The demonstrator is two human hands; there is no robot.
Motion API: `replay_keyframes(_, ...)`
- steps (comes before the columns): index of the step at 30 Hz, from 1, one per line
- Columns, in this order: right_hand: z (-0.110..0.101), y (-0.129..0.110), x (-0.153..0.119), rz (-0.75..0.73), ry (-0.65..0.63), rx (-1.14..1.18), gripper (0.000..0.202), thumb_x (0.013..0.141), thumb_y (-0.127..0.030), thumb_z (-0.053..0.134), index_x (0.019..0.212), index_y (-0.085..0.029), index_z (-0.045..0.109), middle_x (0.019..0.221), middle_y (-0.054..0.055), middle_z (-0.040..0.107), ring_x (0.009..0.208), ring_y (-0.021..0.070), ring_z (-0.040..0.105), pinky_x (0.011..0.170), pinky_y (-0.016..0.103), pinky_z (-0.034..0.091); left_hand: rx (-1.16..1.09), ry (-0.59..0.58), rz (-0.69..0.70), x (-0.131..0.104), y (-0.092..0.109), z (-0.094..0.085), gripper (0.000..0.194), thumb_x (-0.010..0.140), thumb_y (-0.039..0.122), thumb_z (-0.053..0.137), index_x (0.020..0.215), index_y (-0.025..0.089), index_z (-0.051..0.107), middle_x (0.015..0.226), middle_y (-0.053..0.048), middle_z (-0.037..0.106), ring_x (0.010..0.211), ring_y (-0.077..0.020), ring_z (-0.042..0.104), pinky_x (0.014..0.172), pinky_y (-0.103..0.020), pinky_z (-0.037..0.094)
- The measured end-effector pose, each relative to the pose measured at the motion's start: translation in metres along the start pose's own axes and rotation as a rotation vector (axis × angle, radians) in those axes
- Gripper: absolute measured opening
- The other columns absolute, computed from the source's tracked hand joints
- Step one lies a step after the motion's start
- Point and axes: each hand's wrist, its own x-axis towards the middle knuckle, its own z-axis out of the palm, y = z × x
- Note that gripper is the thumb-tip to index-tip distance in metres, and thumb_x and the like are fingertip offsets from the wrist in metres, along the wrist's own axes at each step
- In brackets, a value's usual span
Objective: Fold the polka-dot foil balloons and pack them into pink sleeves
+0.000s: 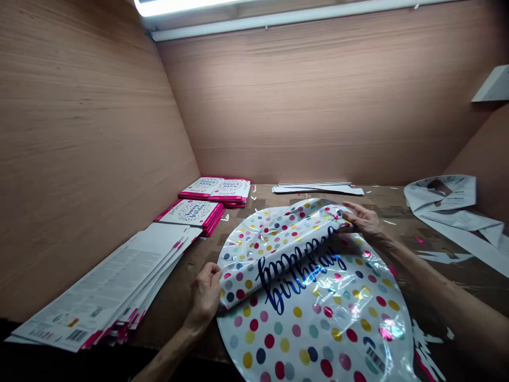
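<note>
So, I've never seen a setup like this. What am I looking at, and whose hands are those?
There's no machine: one person's bare hands, seen from a camera worn on their head. The left hand and right hand hold what looks like a flat polka-dot foil balloon, its upper part folded over. On the brown work surface, printed sheets and stacks of pink-edged cards lie to the left, white strips at the back, and a curled white band to the right.

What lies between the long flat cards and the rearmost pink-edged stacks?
In the head view, a nearer pink-edged stack lies between the long flat cards and the rearmost stacks.
</note>
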Motion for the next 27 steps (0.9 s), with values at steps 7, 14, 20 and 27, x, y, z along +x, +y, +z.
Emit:
replay_keyframes(7,-0.013,0.025,-0.013,-0.021,0.071,-0.410,0.058,0.069,-0.048,0.057,0.114,-0.013,0.059,0.058,0.002,0.057,0.063,0.0233,0.056,0.066,0.038,0.045,0.527,0.170,0.406,0.000,0.005,-0.013,0.017,0.087,0.027,0.039,0.082,0.018,0.052,0.075,-0.007,0.062,0.068,-0.0211,0.060,0.057,-0.027,0.042)
replay_keyframes(14,-0.028,0.019,-0.049,-0.460,0.023,-0.763,0.058,0.080,-0.044,0.049,0.133,-0.021,0.040,0.126,0.012,0.048,0.113,0.0287,0.045,0.093,0.043,0.037,0.652,0.142,1.309,-0.060,0.025,0.009,0.020,0.083,0.007,0.044,0.097,0.011,0.058,0.105,-0.015,0.061,0.103,-0.0332,0.053,0.087,-0.055,0.038)
replay_keyframes(20,-0.013,0.010,-0.054,-0.923,-0.096,-1.069,0.040,0.083,-0.018,0.047,0.122,-0.023,0.052,0.131,0.012,0.044,0.117,0.0293,0.040,0.095,0.050,0.035,0.810,0.062,1.295,-0.036,0.015,0.023,0.029,0.079,0.001,0.036,0.095,0.005,0.061,0.100,-0.018,0.061,0.099,-0.0347,0.054,0.079,-0.055,0.042)
replay_keyframes(27,0.067,-0.037,-0.070,-1.179,-0.352,-0.961,0.049,0.085,-0.005,0.039,0.132,-0.018,0.041,0.131,0.013,0.047,0.120,0.0257,0.041,0.101,0.051,0.030,0.826,0.082,1.318,-0.026,0.027,0.020,0.030,0.076,0.000,0.032,0.086,0.005,0.060,0.083,-0.017,0.063,0.080,-0.0271,0.058,0.076,-0.050,0.044)
